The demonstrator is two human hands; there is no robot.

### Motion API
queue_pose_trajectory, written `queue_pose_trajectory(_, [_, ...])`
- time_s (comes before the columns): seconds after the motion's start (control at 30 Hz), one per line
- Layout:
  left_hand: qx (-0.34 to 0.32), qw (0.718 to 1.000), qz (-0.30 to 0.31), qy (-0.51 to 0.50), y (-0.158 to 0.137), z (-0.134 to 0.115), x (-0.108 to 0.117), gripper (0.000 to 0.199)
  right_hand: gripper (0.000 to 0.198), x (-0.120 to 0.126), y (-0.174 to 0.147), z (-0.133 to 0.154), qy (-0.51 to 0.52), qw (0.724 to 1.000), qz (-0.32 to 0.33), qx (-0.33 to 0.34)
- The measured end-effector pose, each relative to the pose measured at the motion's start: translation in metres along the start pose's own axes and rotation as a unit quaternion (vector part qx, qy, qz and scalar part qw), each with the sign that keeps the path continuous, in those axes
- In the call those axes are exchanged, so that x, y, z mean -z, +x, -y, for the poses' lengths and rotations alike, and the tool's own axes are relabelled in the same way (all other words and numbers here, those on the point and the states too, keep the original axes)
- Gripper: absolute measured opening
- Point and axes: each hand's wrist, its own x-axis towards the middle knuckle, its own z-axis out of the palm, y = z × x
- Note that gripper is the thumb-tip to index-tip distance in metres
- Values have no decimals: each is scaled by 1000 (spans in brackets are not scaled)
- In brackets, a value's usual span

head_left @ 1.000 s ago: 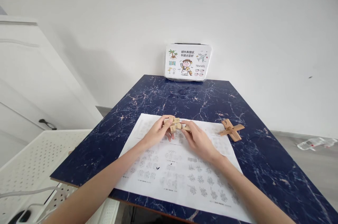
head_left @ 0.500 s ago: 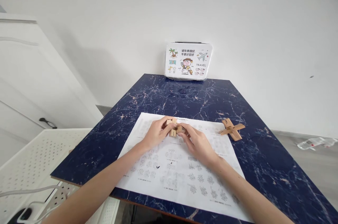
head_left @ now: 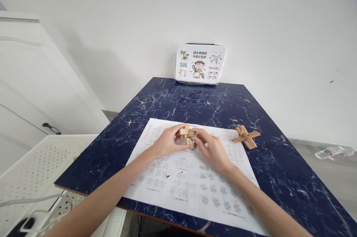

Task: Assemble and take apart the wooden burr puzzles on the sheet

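Observation:
Above the upper part of a printed instruction sheet, both hands grip a small wooden burr puzzle of interlocking pale blocks. My left hand is closed around its left side, thumb along the near edge and fingers over the far edge. On the right, my right hand pinches a block that bears a dark mark like a 2. The fingers cover parts of the puzzle. To the right, a cross of joined wooden pieces with dark marks lies over the sheet's right edge, apart from my hands.
A white case with cartoon prints stands at the table's far edge against the wall. The dark blue marbled table has a white perforated surface at its left, with a cable on it. A clear plastic item lies at the right.
My left thumb has moved from the front of the puzzle down to its near edge, so more blocks show. The puzzle sits slightly further right. The wooden cross stays put.

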Motion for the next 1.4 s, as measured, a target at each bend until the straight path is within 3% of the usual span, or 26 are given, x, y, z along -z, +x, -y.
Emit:
queue_pose_trajectory(0.13, [-68,997,-18,37,-2,3,2,62,32,0,-2,-2,-10,999,13,31])
queue_pose_trajectory(0.23, [-41,999,11,17,-2,1,2,66,32,1,-2,0,-5,999,22,32])
queue_pose_trajectory(0.37, [-8,999,19,-32,-1,-3,1,66,37,4,1,3,29,999,18,-38])
queue_pose_trajectory(0.47, [-7,996,14,-92,0,-3,0,72,44,6,4,3,69,995,17,-70])
queue_pose_trajectory(0.6, [-11,986,34,-163,-1,-1,0,74,35,7,8,2,60,997,43,-30])
queue_pose_trajectory(0.77, [-46,989,27,-136,-1,-2,3,68,44,10,8,5,124,985,95,-79])
queue_pose_trajectory(0.83, [-81,991,21,-108,0,-2,5,64,49,11,7,5,225,957,133,-127])
queue_pose_trajectory(0.9, [-111,990,16,-91,0,-3,6,64,50,11,7,4,343,907,170,-175])
queue_pose_trajectory(1.0, [-113,989,16,-90,0,-3,5,67,46,7,7,3,442,853,174,-214])
queue_pose_trajectory(1.07, [-86,991,14,-103,0,-1,4,66,43,3,8,4,492,825,150,-235])
queue_pose_trajectory(1.23, [4,993,-38,-115,2,13,-2,59,24,-1,12,3,645,719,22,-258])
queue_pose_trajectory(1.3, [31,992,-60,-105,4,19,-4,52,18,0,13,0,674,697,-24,-243])
queue_pose_trajectory(1.4, [48,994,-63,-80,5,19,-4,43,26,-2,11,-3,684,685,-63,-241])
